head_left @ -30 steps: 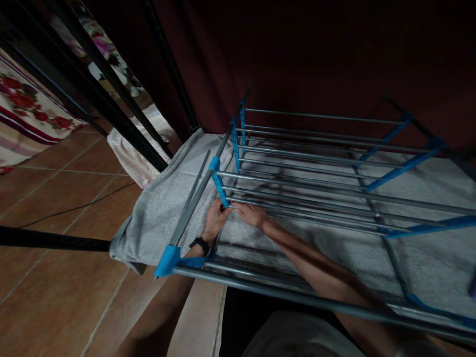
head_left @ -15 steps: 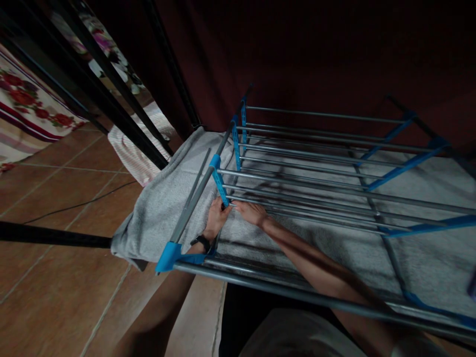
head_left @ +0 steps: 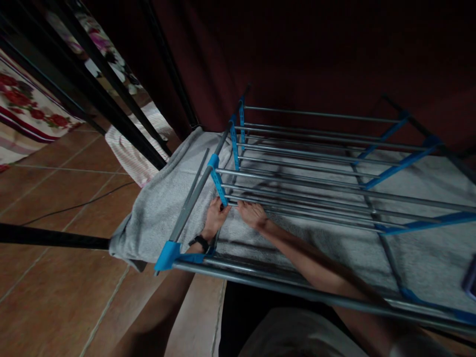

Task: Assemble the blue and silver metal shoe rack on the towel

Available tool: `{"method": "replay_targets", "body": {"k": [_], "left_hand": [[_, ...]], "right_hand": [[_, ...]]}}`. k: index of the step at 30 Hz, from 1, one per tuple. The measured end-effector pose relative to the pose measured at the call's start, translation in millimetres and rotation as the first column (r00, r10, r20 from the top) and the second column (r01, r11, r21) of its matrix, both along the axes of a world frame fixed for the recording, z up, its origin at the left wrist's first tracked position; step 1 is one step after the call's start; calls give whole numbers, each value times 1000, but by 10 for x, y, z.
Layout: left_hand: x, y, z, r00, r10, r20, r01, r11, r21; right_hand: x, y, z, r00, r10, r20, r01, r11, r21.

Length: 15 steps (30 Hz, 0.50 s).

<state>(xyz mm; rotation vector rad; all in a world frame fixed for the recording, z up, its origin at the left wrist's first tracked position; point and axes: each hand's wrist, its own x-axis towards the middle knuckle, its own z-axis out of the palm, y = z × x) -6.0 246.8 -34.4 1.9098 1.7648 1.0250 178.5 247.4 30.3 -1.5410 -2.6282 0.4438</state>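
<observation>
the drying rack (head_left: pixel 334 188) stands low over a grey towel (head_left: pixel 159 208) spread on the tiled floor (head_left: pixel 55 277), its thin metal rails running across between blue plastic brackets. both hands reach in through the near side of the rack, close to its left end. the left hand (head_left: pixel 214 218), a black watch (head_left: pixel 200 242) on its wrist, sits at the lower end of the blue bracket (head_left: pixel 218 181) that carries the rail ends; its fingers are curled in against that bracket and the rail tip there, though the dim light does not let me tell whether they truly pinch it. the right hand (head_left: pixel 252 214) lies just beside it, touching or nearly touching, palm down and fingers fairly flat, pressing on the rail (head_left: pixel 297 204) that enters the bracket, with the towel underneath.

judging by its build, the rack should be light and somewhat springy: the rails look like thin tubes that flex when pushed, and the plastic brackets may crack if twisted. the smooth metal could slip under the fingers, so the better hold is near a rail's end by the bracket, or on the thicker side bar (head_left: pixel 193 196) of the rack's frame.

left of the rack, dark metal bars (head_left: pixel 111 109) cross the view, and a striped cloth (head_left: pixel 130 148) and a floral fabric (head_left: pixel 33 111) lie beyond them.
</observation>
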Motion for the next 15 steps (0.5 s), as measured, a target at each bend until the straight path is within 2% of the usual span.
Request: {"method": "replay_targets", "body": {"k": [4, 15], "left_hand": [[12, -8, 7, 1000, 0, -19, 0, 1000, 16], [38, -19, -4, 999, 4, -41, -3, 999, 42]], "right_hand": [[27, 16, 20, 1000, 31, -5, -31, 999, 36], [28, 47, -24, 999, 30, -29, -29, 999, 27]]}}
